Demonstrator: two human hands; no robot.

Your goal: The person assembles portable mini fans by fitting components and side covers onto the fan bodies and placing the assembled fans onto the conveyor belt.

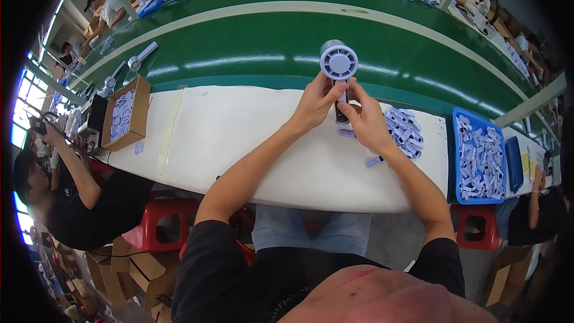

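Upright above the far edge of the white worktop, a lavender handheld fan [339, 61] shows its round slotted head. My left hand [315, 105] is closed around the left side of its handle, thumb across the front. On the other side my right hand [366, 121] also grips the handle, its thumb pressed against the lower part. Between my hands the handle looks dark inside; its finer detail is too small to make out. Beside my right hand lies a heap of small lavender plastic pieces [406, 133]. One loose piece [375, 161] rests near my right forearm.
A blue tray [457, 161] full of similar pieces stands at the right. At the left is a cardboard box [143, 113] of lavender parts. A green conveyor [239, 39] runs beyond the worktop [287, 173], carrying fans at left. Co-workers sit on both sides and across.
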